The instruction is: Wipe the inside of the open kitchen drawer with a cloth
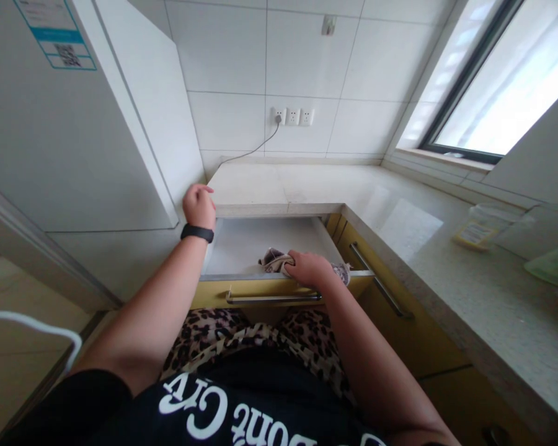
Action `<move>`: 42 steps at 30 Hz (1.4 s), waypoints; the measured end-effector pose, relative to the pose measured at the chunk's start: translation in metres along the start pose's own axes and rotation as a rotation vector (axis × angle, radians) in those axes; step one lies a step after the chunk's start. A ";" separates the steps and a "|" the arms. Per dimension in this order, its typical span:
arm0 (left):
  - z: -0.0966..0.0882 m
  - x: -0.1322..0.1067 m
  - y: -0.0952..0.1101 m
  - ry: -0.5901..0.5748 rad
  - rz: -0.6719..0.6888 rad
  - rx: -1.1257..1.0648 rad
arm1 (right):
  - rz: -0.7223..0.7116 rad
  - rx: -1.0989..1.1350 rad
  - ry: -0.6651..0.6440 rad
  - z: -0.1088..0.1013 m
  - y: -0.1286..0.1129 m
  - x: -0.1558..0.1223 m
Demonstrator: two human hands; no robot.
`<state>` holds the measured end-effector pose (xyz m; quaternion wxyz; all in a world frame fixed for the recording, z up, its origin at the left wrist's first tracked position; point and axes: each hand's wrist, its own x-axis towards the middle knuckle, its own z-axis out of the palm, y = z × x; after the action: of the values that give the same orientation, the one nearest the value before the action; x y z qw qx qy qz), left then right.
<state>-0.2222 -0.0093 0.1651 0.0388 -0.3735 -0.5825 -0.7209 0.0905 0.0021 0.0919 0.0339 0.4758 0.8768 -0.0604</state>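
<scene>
My right hand [310,267] is closed on a crumpled patterned cloth [275,261] at the front of a pulled-out drawer [242,238]. The cloth sticks out on both sides of the hand, and its right end lies by the drawer's front right corner. The drawer has a white inside and a yellow front with a metal bar handle [274,298]. My left hand [199,205], with a black band on its wrist, is beside the drawer's back left corner, near the counter's left end. Its fingers are curled in, and I see nothing in them.
A pale stone counter [279,183] runs above the drawer and along the right. On it stands a clear plastic container [481,229]. A tall white cabinet [93,136] rises on the left. A plugged-in cord [255,148] hangs from the wall sockets [292,116].
</scene>
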 end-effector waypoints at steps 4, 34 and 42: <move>-0.025 -0.060 -0.048 -1.157 0.013 0.470 | -0.006 0.004 0.010 0.001 0.001 -0.001; -0.074 -0.101 -0.035 -1.081 0.124 0.912 | 0.026 -0.055 0.038 -0.001 -0.002 -0.008; -0.073 -0.100 -0.029 -1.095 0.103 0.943 | 0.028 -0.054 0.031 -0.002 -0.003 -0.008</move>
<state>-0.2010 -0.1014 0.0803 -0.0677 -0.6517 -0.7489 -0.0997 0.0923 -0.0055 0.0955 0.0341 0.4880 0.8717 -0.0287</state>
